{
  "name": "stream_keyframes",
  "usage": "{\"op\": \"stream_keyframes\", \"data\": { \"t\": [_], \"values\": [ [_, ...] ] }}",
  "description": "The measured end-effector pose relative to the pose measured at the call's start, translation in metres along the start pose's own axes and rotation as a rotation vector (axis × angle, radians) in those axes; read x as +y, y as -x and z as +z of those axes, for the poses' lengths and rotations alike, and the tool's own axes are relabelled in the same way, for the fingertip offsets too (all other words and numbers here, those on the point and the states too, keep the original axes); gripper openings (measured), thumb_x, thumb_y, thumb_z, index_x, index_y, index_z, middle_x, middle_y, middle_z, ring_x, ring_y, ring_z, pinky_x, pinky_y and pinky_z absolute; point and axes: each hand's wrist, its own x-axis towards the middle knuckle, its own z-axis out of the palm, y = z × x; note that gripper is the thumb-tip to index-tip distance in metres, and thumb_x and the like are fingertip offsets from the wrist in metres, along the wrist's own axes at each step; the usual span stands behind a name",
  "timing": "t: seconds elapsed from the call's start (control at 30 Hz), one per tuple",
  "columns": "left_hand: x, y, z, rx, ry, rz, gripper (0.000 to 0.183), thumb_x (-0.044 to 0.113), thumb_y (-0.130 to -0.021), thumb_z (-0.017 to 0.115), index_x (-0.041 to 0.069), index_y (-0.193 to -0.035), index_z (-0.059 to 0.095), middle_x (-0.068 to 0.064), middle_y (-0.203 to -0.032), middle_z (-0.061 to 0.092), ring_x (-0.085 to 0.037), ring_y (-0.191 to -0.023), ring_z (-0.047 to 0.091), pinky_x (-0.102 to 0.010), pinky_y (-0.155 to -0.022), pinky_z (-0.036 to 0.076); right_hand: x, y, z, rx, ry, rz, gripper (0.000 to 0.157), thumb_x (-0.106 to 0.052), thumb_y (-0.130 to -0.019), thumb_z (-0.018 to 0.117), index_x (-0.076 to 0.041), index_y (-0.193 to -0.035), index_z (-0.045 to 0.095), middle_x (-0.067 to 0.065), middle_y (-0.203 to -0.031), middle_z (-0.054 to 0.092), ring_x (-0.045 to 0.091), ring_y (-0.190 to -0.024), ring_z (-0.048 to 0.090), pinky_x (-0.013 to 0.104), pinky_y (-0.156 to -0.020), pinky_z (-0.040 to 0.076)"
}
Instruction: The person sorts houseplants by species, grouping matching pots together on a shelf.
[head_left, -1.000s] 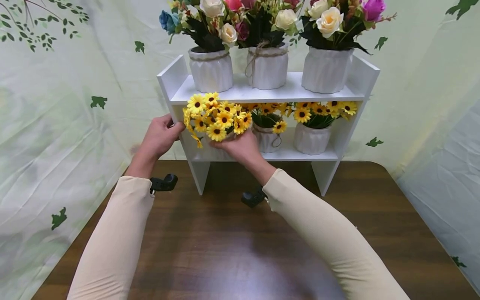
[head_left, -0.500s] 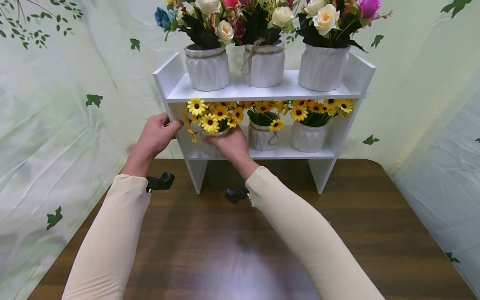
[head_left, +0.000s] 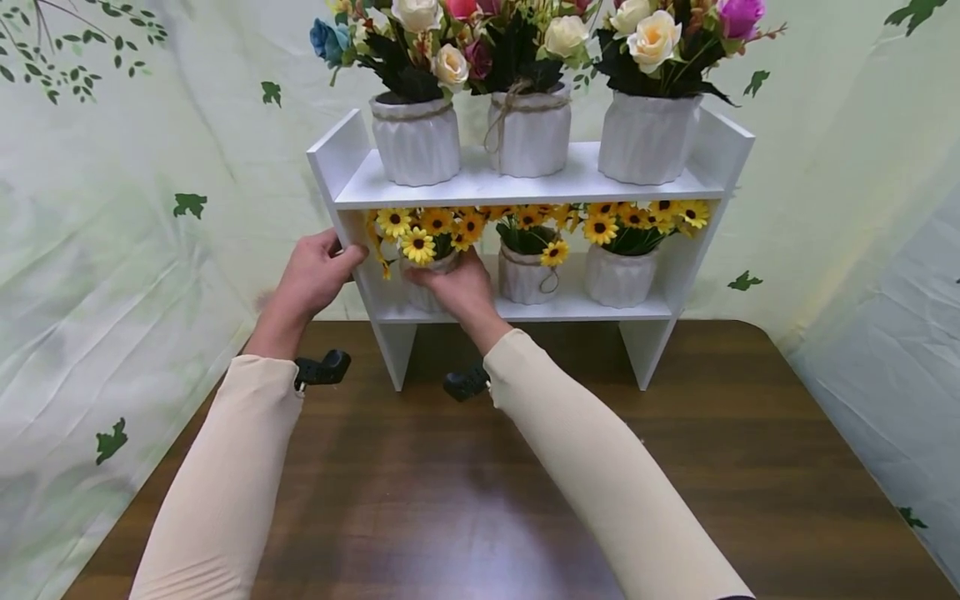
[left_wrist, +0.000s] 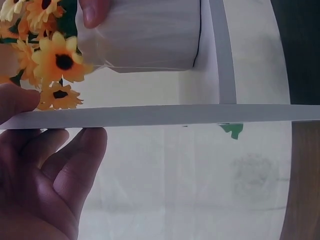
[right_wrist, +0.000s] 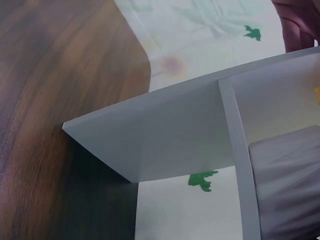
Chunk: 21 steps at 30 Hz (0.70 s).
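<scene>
In the head view a white two-tier shelf [head_left: 480,313] stands on the table. My left hand [head_left: 309,275] pinches the shelf's left side panel [left_wrist: 150,116], thumb inside and fingers outside, as the left wrist view shows. On the lower tier at the left, my right hand [head_left: 467,293] holds a white flowerpot [left_wrist: 145,35] with yellow sunflowers [head_left: 420,237]. The right wrist view shows that pot's base at or against the lower board [right_wrist: 235,130]; most of my right hand lies outside that view. Part of the sunflowers is hidden under the upper board.
Two more sunflower pots, a middle one [head_left: 527,275] and a right one [head_left: 621,275], share the lower tier. Above stand three larger rose pots: left [head_left: 417,143], middle [head_left: 534,133] and right [head_left: 648,140]. A brown wooden table [head_left: 480,467] spreads in front; a leaf-print backdrop [head_left: 150,275] hangs behind.
My right hand has moved the left sunflower pot back and down into the lower tier, its blooms passing beneath the upper board. My left hand has stayed on the side panel.
</scene>
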Motion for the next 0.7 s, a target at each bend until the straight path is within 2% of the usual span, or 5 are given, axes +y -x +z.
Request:
{"op": "stream_keyframes", "data": {
  "t": [0.2, 0.37, 0.53, 0.63, 0.7],
  "values": [
    [0.005, -0.007, 0.009, 0.000, 0.014, 0.024, 0.051, 0.027, -0.094, 0.050, 0.002, -0.138, 0.055, -0.022, -0.140, 0.057, -0.033, -0.122, 0.059, -0.050, -0.101, 0.051, 0.003, -0.004, -0.006, 0.041, -0.006, -0.005, 0.092, -0.030, -0.074, 0.085, -0.015, -0.149, 0.035, 0.007, -0.149, 0.051, 0.024, -0.139, 0.048, 0.038, -0.118, 0.036],
    [0.003, -0.007, 0.011, 0.007, -0.001, 0.020, 0.052, 0.030, -0.094, 0.049, 0.003, -0.139, 0.054, -0.022, -0.140, 0.057, -0.034, -0.121, 0.059, -0.049, -0.099, 0.053, 0.005, 0.006, -0.014, -0.020, 0.077, -0.058, 0.096, -0.030, -0.078, 0.082, -0.008, -0.153, 0.026, 0.014, -0.151, 0.045, 0.027, -0.139, 0.046, 0.038, -0.117, 0.037],
    [-0.004, 0.001, 0.008, 0.135, -0.067, 0.001, 0.049, 0.032, -0.094, 0.047, 0.005, -0.132, 0.060, -0.020, -0.134, 0.063, -0.032, -0.115, 0.062, -0.037, -0.088, 0.055, 0.006, 0.065, -0.039, -0.210, 0.326, -0.178, 0.077, -0.031, -0.086, 0.074, -0.006, -0.149, 0.039, 0.013, -0.150, 0.049, 0.029, -0.135, 0.050, 0.041, -0.113, 0.042],
    [-0.009, 0.009, 0.008, 0.238, -0.076, -0.009, 0.049, 0.039, -0.097, 0.045, 0.006, -0.130, 0.063, -0.019, -0.128, 0.066, -0.029, -0.110, 0.064, -0.026, -0.078, 0.051, 0.017, 0.109, -0.072, -0.368, 0.397, -0.297, 0.056, -0.029, -0.089, 0.072, -0.010, -0.138, 0.054, 0.007, -0.143, 0.057, 0.025, -0.131, 0.054, 0.043, -0.108, 0.046],
    [-0.014, 0.018, 0.009, 0.288, -0.079, -0.017, 0.050, 0.043, -0.100, 0.042, 0.009, -0.132, 0.062, -0.018, -0.128, 0.066, -0.028, -0.110, 0.064, -0.027, -0.079, 0.051, 0.030, 0.133, -0.100, -0.420, 0.454, -0.377, 0.050, -0.027, -0.088, 0.074, -0.011, -0.133, 0.059, 0.005, -0.138, 0.060, 0.023, -0.128, 0.056, 0.044, -0.105, 0.048]
  ]
}}
